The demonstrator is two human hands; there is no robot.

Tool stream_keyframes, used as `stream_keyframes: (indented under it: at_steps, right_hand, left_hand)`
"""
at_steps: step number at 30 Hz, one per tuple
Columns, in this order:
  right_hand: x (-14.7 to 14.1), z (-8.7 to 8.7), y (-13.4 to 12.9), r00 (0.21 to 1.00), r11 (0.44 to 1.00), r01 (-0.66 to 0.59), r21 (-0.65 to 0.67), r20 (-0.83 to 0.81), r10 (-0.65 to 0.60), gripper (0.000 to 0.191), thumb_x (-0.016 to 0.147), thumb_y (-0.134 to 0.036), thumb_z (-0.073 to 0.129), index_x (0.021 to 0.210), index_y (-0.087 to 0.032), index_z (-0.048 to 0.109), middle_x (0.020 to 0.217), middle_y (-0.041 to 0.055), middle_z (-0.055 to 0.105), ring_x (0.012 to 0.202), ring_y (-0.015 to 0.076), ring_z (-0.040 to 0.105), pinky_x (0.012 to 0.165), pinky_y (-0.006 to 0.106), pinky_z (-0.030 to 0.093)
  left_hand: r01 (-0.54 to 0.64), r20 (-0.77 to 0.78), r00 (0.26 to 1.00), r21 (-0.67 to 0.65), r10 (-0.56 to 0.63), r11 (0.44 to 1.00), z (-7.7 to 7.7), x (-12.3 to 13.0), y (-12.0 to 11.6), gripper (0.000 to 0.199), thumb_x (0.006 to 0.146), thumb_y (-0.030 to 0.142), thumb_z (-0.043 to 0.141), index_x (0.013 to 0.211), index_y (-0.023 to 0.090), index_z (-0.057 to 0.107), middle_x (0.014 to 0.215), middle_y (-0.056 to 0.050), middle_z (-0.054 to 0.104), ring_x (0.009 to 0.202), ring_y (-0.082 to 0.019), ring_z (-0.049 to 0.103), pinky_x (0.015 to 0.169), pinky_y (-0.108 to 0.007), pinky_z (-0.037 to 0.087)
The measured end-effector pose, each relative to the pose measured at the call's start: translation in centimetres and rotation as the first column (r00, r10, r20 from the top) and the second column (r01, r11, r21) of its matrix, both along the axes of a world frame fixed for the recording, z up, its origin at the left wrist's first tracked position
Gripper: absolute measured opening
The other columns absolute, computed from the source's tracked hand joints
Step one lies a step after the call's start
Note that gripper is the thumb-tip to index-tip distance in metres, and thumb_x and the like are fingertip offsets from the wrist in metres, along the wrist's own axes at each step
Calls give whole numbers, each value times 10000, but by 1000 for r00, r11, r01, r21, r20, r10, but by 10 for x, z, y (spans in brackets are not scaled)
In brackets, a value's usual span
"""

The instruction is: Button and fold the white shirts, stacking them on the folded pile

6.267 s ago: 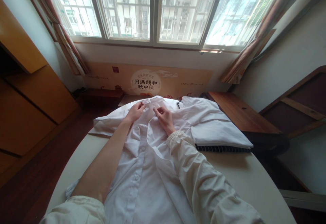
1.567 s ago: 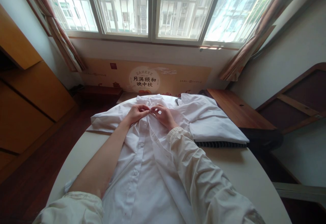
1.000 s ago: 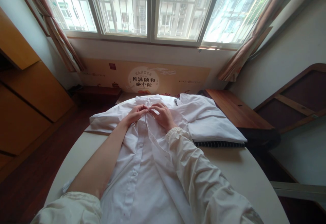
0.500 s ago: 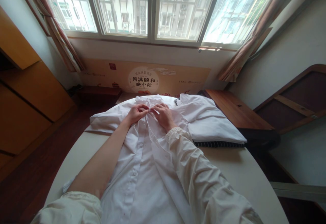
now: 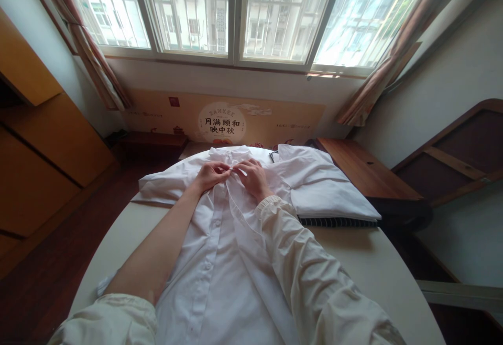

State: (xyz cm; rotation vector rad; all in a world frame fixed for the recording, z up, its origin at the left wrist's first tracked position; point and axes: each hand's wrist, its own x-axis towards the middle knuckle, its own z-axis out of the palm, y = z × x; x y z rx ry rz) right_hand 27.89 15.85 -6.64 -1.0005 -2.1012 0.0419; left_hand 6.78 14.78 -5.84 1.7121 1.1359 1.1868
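A white button-up shirt (image 5: pixel 231 277) lies spread on a round pale table (image 5: pixel 121 240), its collar at the far edge. My left hand (image 5: pixel 212 175) pinches the front of the shirt just below the collar. Right beside it, my right hand (image 5: pixel 251 177) pinches the other front edge, and the fingertips of both hands nearly meet. Any button between the fingertips is too small to make out. Lower down, the button strip (image 5: pixel 212 245) shows several white buttons, while the other front edge hangs loose to the right.
The shirt's right sleeve (image 5: pixel 330 193) lies over a black spiral-bound notebook (image 5: pixel 338 222). Beyond the table's right side stands a brown wooden desk (image 5: pixel 365 172). A printed board (image 5: pixel 157 117) leans under the window, and orange cabinets (image 5: pixel 43 151) are at the left.
Both hands keep pinching the shirt below the collar. The fingertips have shifted only very slightly, and the shirt lies as before.
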Motion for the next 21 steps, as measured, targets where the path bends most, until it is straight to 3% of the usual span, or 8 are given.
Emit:
stream_keyframes:
  at_steps: [21]
  right_hand:
    - [-3,-1,-2,989,999,-46,-27,-144,42,69,979,-322,751,1010,-290,805,1060,23,797,1032,246,674,1027,418,467]
  left_hand:
    - [55,124,991,-69,-46,996,-2,-6,2,427,726,488,904,975,145,850,931,-110,827,797,-218,747,740,-314,598]
